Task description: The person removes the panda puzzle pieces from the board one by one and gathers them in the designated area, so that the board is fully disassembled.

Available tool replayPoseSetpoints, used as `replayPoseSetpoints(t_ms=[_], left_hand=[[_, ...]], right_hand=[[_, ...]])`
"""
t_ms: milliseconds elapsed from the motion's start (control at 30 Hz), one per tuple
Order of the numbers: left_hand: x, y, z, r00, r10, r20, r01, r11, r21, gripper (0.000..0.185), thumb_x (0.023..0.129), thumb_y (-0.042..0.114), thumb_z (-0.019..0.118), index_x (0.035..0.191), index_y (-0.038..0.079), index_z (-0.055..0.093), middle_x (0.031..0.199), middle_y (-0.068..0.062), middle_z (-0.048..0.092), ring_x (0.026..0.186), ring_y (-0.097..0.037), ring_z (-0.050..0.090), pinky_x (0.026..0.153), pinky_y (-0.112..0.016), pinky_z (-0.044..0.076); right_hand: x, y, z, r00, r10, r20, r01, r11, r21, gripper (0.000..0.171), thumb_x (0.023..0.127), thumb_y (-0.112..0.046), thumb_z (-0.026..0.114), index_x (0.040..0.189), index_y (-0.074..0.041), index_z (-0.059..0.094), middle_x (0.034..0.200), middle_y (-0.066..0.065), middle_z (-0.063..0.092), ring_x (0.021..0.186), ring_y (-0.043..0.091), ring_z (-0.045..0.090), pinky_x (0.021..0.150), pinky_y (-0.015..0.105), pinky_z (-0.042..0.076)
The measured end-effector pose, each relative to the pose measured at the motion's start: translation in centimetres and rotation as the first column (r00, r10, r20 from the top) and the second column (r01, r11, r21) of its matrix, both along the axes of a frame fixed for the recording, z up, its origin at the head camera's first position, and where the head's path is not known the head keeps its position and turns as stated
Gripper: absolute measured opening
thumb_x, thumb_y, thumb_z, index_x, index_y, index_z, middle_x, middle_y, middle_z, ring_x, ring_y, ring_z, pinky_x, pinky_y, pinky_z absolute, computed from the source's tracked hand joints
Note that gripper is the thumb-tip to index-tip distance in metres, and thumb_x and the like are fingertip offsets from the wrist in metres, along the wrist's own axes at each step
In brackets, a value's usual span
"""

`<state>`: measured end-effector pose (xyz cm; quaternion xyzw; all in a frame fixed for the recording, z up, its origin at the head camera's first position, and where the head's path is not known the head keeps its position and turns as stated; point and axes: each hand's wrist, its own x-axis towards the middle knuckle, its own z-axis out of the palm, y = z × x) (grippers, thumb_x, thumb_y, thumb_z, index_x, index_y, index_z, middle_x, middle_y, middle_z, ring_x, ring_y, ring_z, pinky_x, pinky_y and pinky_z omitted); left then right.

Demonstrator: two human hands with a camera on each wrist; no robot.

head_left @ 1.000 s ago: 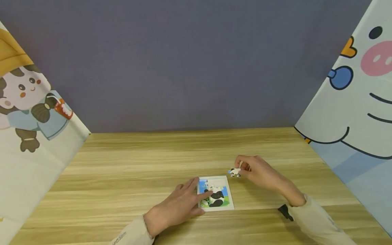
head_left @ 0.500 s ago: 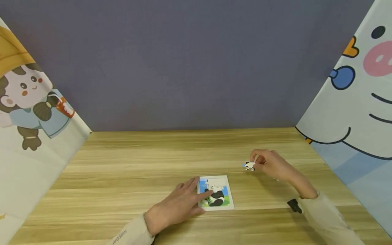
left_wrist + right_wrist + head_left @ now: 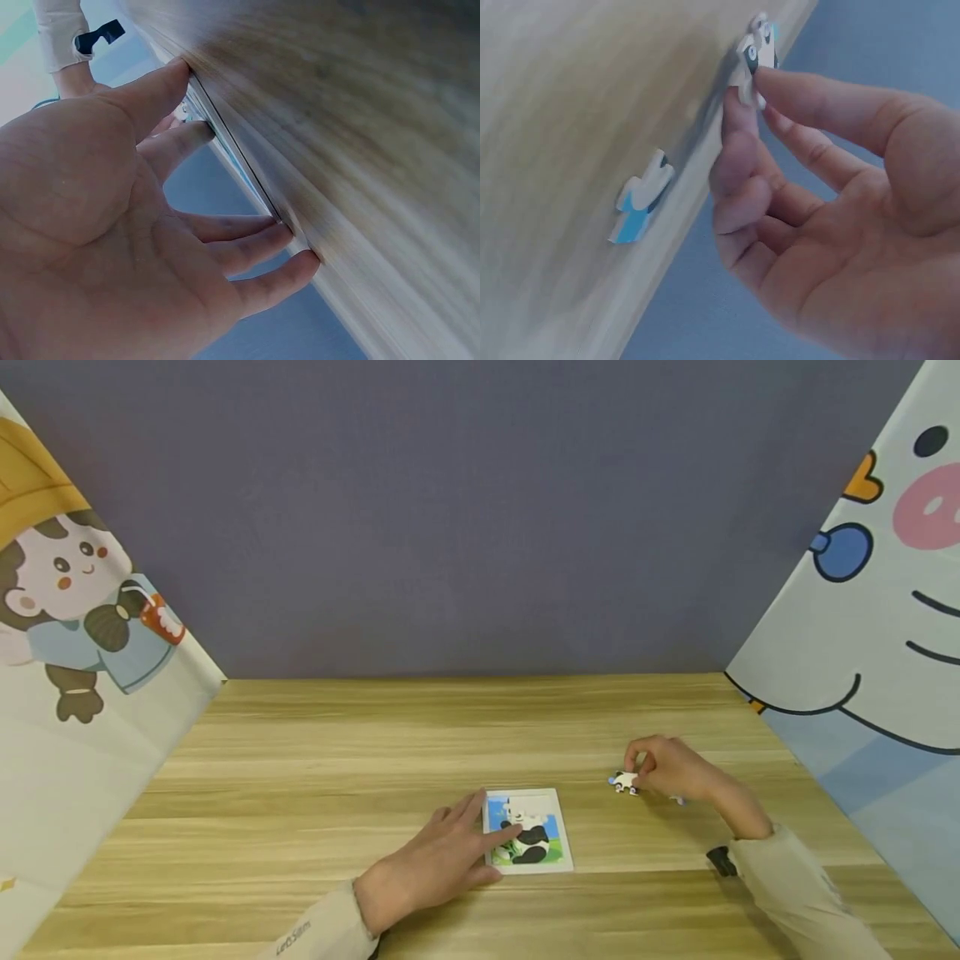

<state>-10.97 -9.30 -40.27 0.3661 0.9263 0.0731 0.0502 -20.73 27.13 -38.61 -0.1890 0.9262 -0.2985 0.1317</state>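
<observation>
A panda jigsaw puzzle in a white square tray (image 3: 567, 853) lies on the table, its upper right part bare. My left hand (image 3: 435, 864) rests on it with fingers spread, thumb and fingertips along the left edge and the index finger across the picture. In the left wrist view those fingertips (image 3: 304, 262) touch the tray and table. To the right of the tray, my right hand (image 3: 678, 770) pinches a puzzle piece (image 3: 624, 782) with panda eyes between thumb and fingers. Another puzzle piece (image 3: 641, 199), white, blue and black, lies beneath that hand, partly hidden in the head view.
The wood-grain table (image 3: 337, 752) meets a grey-blue panel (image 3: 472, 527) at the back. Cartoon-printed panels (image 3: 855, 635) stand at the left and right sides. A small black object (image 3: 722, 861) is at the right sleeve.
My right hand has moved right, away from the tray, with the puzzle piece, then slightly down toward the table. The other loose piece has come into view. My left hand stays in place.
</observation>
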Motion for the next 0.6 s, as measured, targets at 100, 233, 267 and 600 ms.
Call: replayPoseSetpoints(t_ms=[100,233,267,600], left_hand=[[0.0,0.0,0.0,1.0,-0.001,0.0,0.001,1.0,-0.009,0.059,0.097,0.046,0.06,0.151,0.036,0.042,0.155,-0.027,0.03,0.14,-0.04,0.037,0.102,-0.058,0.044],[0.0,0.0,0.0,1.0,0.001,-0.005,-0.001,1.0,-0.009,0.059,0.097,0.046,0.06,0.151,0.036,0.042,0.155,-0.027,0.03,0.14,-0.04,0.037,0.102,-0.058,0.044],[0.0,0.0,-0.1,1.0,0.002,-0.003,-0.002,1.0,-0.007,0.058,0.097,0.046,0.06,0.151,0.036,0.042,0.156,-0.027,0.03,0.14,-0.04,0.037,0.102,-0.058,0.043],[-0.1,0.0,-0.3,1.0,-0.002,-0.011,0.002,1.0,-0.005,0.058,0.097,0.046,0.06,0.151,0.036,0.042,0.156,-0.026,0.03,0.141,-0.04,0.037,0.102,-0.057,0.043]], right_hand=[[0.1,-0.3,-0.3,1.0,-0.018,0.023,0.018,1.0,0.01,0.015,0.085,0.004,0.07,0.095,-0.007,0.065,0.074,0.005,0.065,0.061,0.017,0.055,0.052,0.028,0.044],[0.3,-0.7,-0.4,0.999,-0.035,0.008,0.035,0.999,0.035,0.016,0.085,0.005,0.069,0.095,-0.007,0.065,0.071,0.004,0.062,0.059,0.015,0.05,0.051,0.027,0.041],[0.4,-0.8,-0.3,0.999,-0.039,0.004,0.039,0.998,0.042,0.016,0.086,0.005,0.069,0.095,-0.007,0.065,0.071,0.004,0.062,0.059,0.014,0.049,0.051,0.027,0.041],[0.6,-1.2,-0.1,0.999,-0.032,-0.031,0.034,0.996,0.083,0.019,0.083,0.01,0.068,0.091,-0.007,0.066,0.075,0.004,0.064,0.064,0.016,0.052,0.056,0.03,0.044]])
